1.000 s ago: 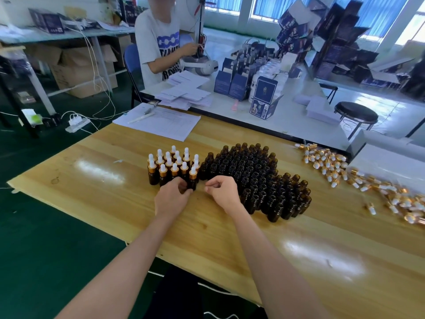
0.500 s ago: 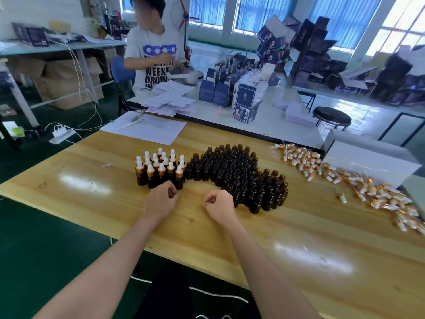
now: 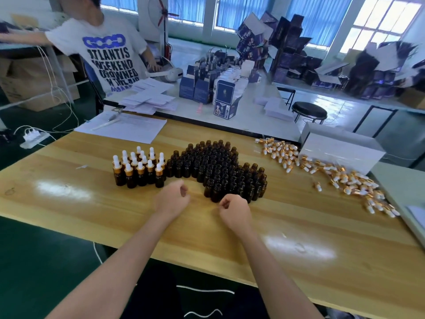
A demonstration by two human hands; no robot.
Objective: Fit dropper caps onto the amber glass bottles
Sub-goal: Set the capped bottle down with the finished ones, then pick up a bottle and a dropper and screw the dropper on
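Over the wooden table [image 3: 92, 215], the left hand [image 3: 171, 199] and right hand [image 3: 234, 209] are each curled into a fist, with nothing seen held. Uncapped amber glass bottles [image 3: 218, 171] are massed at 12 o'clock from the hands. Capped bottles [image 3: 139, 169] are grouped at 11 o'clock, and loose dropper caps [image 3: 322, 171] are scattered at 2 o'clock.

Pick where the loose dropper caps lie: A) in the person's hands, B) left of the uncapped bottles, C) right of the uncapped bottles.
C: the loose dropper caps lie strewn on the table to the right of the uncapped bottles.
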